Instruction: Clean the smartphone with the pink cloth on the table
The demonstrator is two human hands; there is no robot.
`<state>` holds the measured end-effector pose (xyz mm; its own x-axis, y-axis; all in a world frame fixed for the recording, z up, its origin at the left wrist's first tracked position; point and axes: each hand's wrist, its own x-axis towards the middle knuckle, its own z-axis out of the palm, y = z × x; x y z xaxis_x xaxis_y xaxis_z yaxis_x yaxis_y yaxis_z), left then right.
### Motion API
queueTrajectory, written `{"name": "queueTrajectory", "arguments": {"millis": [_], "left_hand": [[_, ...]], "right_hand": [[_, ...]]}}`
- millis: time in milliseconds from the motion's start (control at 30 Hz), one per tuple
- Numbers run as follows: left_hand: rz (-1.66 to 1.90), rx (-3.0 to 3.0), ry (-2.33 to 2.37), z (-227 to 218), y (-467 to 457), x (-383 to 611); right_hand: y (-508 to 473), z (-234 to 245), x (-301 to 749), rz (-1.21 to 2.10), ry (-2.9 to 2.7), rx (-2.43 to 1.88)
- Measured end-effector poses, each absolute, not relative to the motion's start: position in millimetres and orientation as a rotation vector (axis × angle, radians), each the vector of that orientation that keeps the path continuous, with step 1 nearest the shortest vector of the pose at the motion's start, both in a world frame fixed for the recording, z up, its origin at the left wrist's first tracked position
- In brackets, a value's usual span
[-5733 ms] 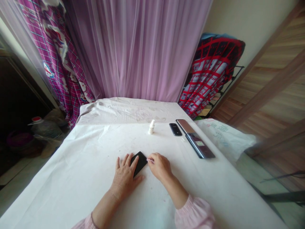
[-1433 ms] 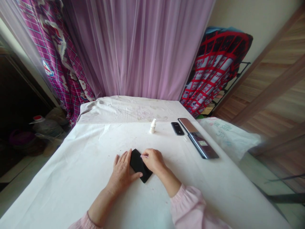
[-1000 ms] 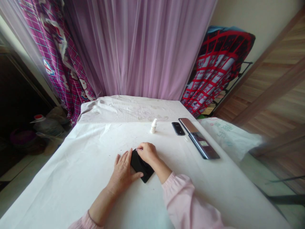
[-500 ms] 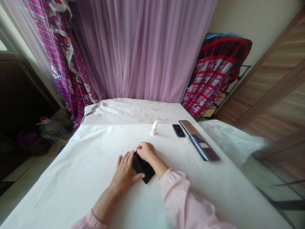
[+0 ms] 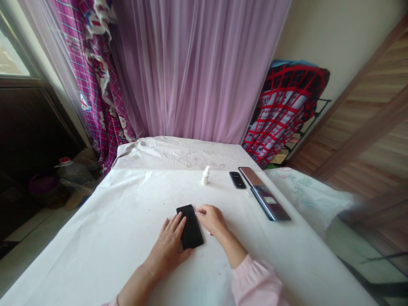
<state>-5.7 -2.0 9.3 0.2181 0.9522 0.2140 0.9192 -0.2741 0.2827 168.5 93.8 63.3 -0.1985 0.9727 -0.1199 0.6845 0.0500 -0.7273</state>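
Note:
A black smartphone (image 5: 193,229) lies on the white table cover, its dark face up. My left hand (image 5: 168,239) rests on its left side with fingers stretched out over the glass and the thumb along the near edge. Just off the phone's far right edge, my right hand (image 5: 211,217) is closed in a pinch. Between its fingertips is a thin, pale pink-and-white stick like a cotton swab (image 5: 208,232), mostly hidden by the hand. Beyond the hands stands a small white dropper bottle (image 5: 205,175).
Toward the table's right edge lie a small dark phone (image 5: 237,180), a brownish phone (image 5: 250,175) and a larger blue-grey phone (image 5: 270,205) bearing a white label. White cloth (image 5: 117,199) covers the table. A purple curtain (image 5: 197,76) hangs behind it.
My right hand has moved right, from over the phone's upper part to beside its right edge, uncovering more of the screen. The phone now lies straighter. The camera view has shifted slightly.

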Motion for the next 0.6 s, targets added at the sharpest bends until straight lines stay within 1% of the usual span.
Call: {"name": "queueTrajectory", "arguments": {"millis": [33, 133, 233, 333, 433, 500, 600], "left_hand": [[0.530, 2.382, 1.778, 14.1, -0.8, -11.9], [0.427, 2.395, 1.571, 31.1, 3.4, -33.8], [0.443, 2.331, 1.643, 42.3, 6.9, -50.4], [0.564, 2.261, 1.744, 40.8, 8.7, -49.2], [0.638, 2.164, 1.898, 32.8, 9.4, -26.5], [0.620, 2.077, 2.076, 28.9, 9.4, -5.4], [0.533, 2.048, 2.195, 27.2, 9.4, 19.3]], "right_hand": [[93.8, 60.9, 173.3, 1.192, -1.683, -1.550], [96.6, 56.1, 183.9, 1.421, -1.463, -1.380], [98.8, 54.6, 190.2, 1.565, -1.306, -1.240], [98.6, 53.0, 194.5, 1.640, -1.192, -1.161], [98.1, 50.1, 198.3, 1.692, -1.107, -1.109], [98.2, 47.9, 200.5, 1.725, -1.062, -1.078], [99.3, 44.5, 202.7, 1.755, -1.009, -1.032]]}}
